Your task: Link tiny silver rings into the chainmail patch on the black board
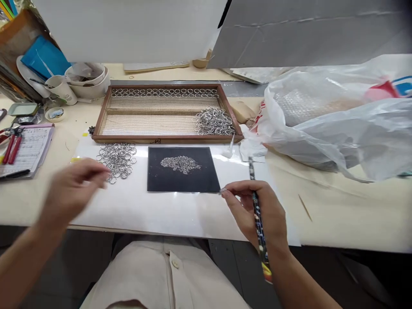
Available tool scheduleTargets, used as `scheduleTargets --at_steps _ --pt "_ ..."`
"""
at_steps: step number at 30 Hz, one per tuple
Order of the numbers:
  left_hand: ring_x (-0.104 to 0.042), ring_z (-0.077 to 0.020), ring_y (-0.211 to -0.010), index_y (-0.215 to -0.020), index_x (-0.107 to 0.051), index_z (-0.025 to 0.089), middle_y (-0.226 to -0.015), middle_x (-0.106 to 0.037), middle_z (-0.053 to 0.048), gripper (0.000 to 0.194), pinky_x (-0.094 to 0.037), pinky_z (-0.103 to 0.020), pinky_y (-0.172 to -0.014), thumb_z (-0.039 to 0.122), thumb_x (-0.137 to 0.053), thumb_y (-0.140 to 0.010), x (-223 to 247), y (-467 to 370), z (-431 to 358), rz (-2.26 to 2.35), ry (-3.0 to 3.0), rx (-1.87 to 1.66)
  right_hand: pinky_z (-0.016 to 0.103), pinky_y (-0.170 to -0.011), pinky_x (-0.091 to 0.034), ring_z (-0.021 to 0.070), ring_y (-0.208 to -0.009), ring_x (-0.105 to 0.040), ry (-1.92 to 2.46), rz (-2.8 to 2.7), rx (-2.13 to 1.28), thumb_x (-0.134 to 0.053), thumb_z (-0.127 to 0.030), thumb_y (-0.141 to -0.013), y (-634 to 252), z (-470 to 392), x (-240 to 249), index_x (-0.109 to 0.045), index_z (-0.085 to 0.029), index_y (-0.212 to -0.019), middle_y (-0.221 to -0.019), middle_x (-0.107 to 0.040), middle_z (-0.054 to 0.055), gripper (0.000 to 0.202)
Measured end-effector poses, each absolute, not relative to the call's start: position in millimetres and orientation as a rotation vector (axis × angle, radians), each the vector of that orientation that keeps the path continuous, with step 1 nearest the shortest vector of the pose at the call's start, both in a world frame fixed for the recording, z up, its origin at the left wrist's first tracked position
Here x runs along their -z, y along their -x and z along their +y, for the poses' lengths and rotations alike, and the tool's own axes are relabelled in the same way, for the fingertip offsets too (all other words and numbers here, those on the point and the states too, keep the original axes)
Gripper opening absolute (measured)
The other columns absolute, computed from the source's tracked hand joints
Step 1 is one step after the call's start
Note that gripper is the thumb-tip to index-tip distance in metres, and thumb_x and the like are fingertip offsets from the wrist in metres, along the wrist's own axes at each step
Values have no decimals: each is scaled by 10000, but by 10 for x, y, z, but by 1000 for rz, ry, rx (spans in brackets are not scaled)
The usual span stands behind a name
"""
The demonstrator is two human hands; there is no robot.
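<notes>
My left hand [72, 189], blurred by motion, is closed in a pinch beside a loose pile of silver metal rings [117, 159]; whatever its fingertips hold cannot be made out. A dark patterned stick like a pencil [257, 214] runs through my right hand [257, 206]. The thumb and forefinger of that hand also pinch a small shiny silver piece [222, 191], perhaps a ring, at the lower right corner of a black mat [157, 182]. Tiny glittering bits [180, 163] lie heaped on the mat.
Behind the mat stands a wooden-framed mesh tray [135, 139], with rings in rows at its back and heaped at right. A plastic bag [309, 124] bulges at right, near a toothpick [305, 207]. Red-handled pliers [14, 148] lie on a notepad [41, 146] at left.
</notes>
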State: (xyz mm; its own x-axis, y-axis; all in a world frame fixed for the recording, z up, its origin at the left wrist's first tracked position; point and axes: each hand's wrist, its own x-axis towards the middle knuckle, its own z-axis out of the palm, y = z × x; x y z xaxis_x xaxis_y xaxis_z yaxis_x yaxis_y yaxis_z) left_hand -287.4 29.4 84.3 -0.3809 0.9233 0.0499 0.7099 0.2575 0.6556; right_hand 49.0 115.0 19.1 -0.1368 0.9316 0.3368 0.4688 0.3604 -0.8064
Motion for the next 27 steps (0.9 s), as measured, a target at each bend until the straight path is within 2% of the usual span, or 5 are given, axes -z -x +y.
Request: scheduleTargets --at_steps 2,7,12,22,27 --pt "-622 -141 -659 -796 -665 188 -776 -678 -28 124 -526 -276 -625 294 -614 -759 -766 2256 475 1734 -1448 -818 279 -573 -514 140 -638 -611 1152 -1766 -833 -654 -214 -769 -376 1156 -308 -527 -218 -821 -744 -615 0 137" --pt "-645 -138 -730 -860 -652 158 -820 -694 -45 192 -547 -261 -675 243 -703 -696 -581 1452 694 1316 -1161 -873 259 -564 -490 120 -618 -584 1086 -1713 -1022 -613 -180 -774 -130 1131 -390 -494 -213 -801 -715 -588 -16 127" --pt "-631 -111 -615 -726 -587 141 -619 -638 -3 91 -512 -216 -566 175 -671 -721 -519 1399 716 1244 -915 -994 267 -563 -481 118 -622 -573 1078 -1647 -1118 -594 -186 -774 -59 1093 -352 -477 -213 -806 -738 -571 -14 124" --pt "-621 -106 -632 -767 -644 137 -653 -639 -8 104 -503 -214 -577 217 -696 -725 -472 1438 705 1221 -918 -1087 247 -528 -457 113 -603 -571 1059 -1665 -1269 -591 -201 -780 -32 1123 -382 -467 -210 -788 -725 -588 -16 125" --pt "-590 -111 -631 -696 -627 135 -657 -620 -18 79 -490 -235 -591 195 -672 -721 -486 1460 679 1260 -1105 -1119 257 -550 -481 123 -617 -592 1033 -1740 -1274 -608 -221 -801 -69 1134 -379 -498 -209 -795 -726 -618 -4 111"
